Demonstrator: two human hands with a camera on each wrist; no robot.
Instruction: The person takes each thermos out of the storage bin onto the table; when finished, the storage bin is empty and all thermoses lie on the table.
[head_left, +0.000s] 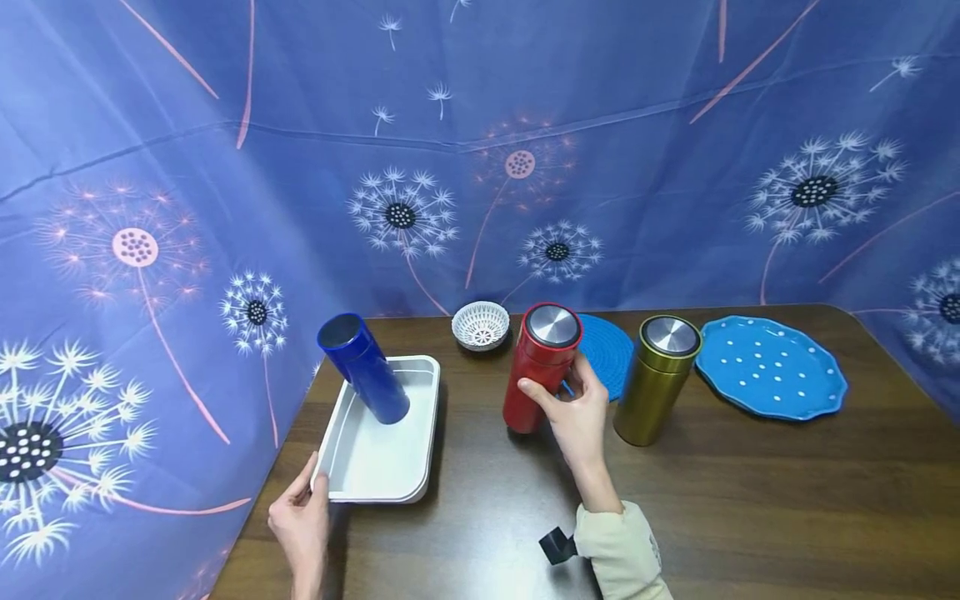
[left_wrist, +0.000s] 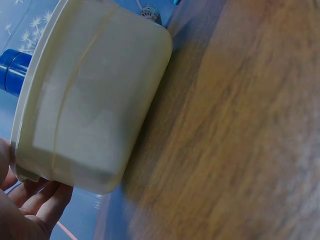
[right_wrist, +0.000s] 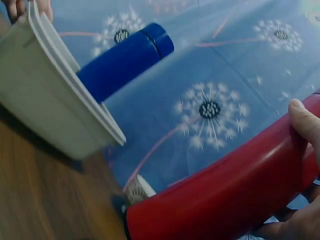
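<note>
My left hand point(head_left: 300, 521) pinches the near left corner of a white plastic tub point(head_left: 378, 479), thumb at the rim and fingers underneath in the left wrist view. Inside the tub, toward its far end, stands a blue thermos flask point(head_left: 367, 375); its upper part shows above the rim in the right wrist view point(right_wrist: 125, 62). With thumb and fingers around its body, my right hand point(head_left: 577, 412) grips a red thermos flask point(head_left: 528, 379) with a silver lid. Whether the red flask's base touches the table is unclear. A gold thermos flask point(head_left: 648, 392) stands upright just right of that hand.
Behind the red flask lie a small white openwork bowl point(head_left: 481, 327) and a round blue woven mat point(head_left: 607, 350). A blue dotted plate point(head_left: 772, 367) is at the back right of the wooden table point(head_left: 750, 508). A patterned blue cloth point(head_left: 637, 192) hangs along the back and left.
</note>
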